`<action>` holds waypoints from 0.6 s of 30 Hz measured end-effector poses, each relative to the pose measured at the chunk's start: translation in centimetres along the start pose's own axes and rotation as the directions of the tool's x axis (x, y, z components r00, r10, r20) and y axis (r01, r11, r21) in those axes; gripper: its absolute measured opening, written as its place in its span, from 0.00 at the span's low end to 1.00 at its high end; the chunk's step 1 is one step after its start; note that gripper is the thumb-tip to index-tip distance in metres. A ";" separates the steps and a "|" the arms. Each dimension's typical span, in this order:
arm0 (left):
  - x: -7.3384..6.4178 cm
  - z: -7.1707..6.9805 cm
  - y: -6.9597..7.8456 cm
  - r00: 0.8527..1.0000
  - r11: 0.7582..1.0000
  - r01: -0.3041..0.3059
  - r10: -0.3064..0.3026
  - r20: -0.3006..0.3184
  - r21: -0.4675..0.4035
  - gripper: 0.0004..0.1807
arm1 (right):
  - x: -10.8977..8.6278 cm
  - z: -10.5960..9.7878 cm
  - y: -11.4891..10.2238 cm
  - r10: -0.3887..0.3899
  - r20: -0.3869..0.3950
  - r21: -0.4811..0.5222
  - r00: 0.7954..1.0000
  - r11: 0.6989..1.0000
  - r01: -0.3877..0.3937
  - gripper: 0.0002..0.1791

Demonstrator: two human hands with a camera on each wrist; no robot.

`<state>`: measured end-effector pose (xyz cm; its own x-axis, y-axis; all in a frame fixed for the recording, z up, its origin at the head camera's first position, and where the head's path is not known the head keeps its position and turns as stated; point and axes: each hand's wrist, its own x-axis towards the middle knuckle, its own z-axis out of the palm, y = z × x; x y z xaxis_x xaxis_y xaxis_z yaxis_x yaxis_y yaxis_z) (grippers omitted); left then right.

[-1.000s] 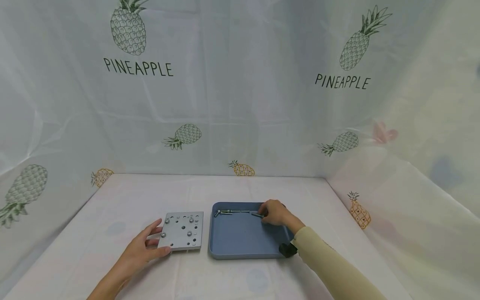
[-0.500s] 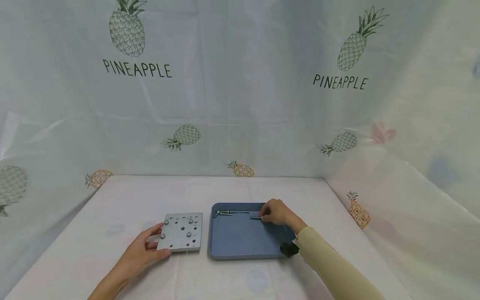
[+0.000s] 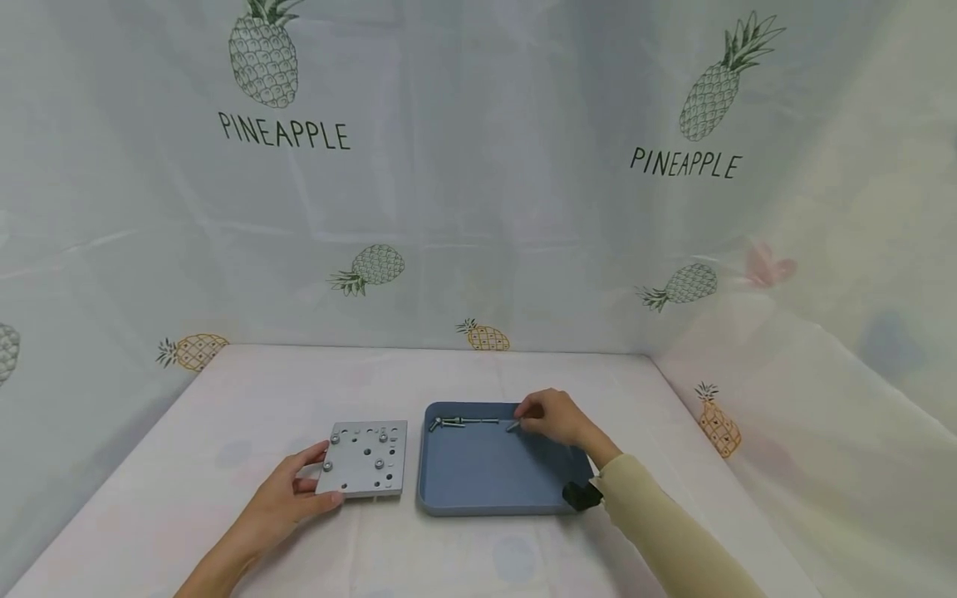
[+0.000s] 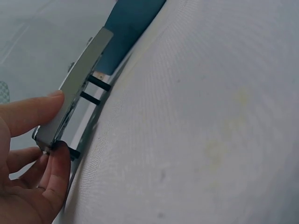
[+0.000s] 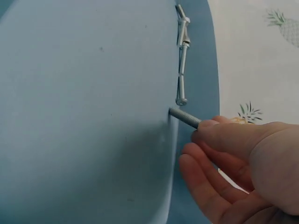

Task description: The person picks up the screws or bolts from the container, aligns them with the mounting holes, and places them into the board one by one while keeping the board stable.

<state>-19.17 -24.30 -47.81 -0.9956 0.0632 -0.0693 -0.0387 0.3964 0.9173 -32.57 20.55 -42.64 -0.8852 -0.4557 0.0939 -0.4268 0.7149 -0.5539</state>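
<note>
My left hand (image 3: pixel 280 504) grips the left edge of a square silver metal plate (image 3: pixel 351 480); in the left wrist view the thumb presses one side while the fingers curl beneath. Several socket-head screws sit in holes on its upper face. Dark shanks (image 4: pixel 99 83) stick out below it toward the table. Over the blue tray (image 3: pixel 478 477), my right hand (image 3: pixel 557 417) pinches a screw (image 5: pixel 186 117) between thumb and forefinger. Its threaded end slants down at the tray floor; the head is hidden by the fingers. More screws (image 5: pixel 182 60) lie in a row along the tray's far wall.
White cloth covers the table (image 3: pixel 434 556), and a pineapple-print curtain (image 3: pixel 516 208) hangs behind and at both sides. The tray stands just right of the plate. A black object (image 3: pixel 581 496) sits under the right wrist at the tray's near right corner.
The screw pinched by my right hand has gone from lying nearly flat to tilted, and that hand has risen slightly. My left hand and the plate stay about where they were.
</note>
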 end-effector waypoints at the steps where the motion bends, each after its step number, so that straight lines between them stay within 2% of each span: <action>1: 0.0 0.0 0.0 1.000 1.000 -0.001 0.001 0.000 -0.003 0.55 | 0.1 0.0 0.0 -0.011 -0.006 0.006 1.000 1.000 0.012 0.05; 7: 0.0 0.0 -0.1 1.000 1.000 0.002 -0.002 0.002 -0.010 0.54 | 0.5 0.4 -0.1 -0.055 -0.051 0.014 0.997 0.998 0.055 0.06; 18: -0.2 0.0 0.1 0.999 0.999 0.036 -0.035 -0.022 0.029 0.54 | 1.3 1.1 -1.2 -0.069 -0.094 0.073 0.993 0.994 0.076 0.09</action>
<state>-18.94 -24.24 -47.73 -0.9953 0.0286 -0.0929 -0.0721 0.4250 0.9023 -32.99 18.55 -42.78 -0.8674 -0.4515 0.2092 -0.4777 0.6377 -0.6043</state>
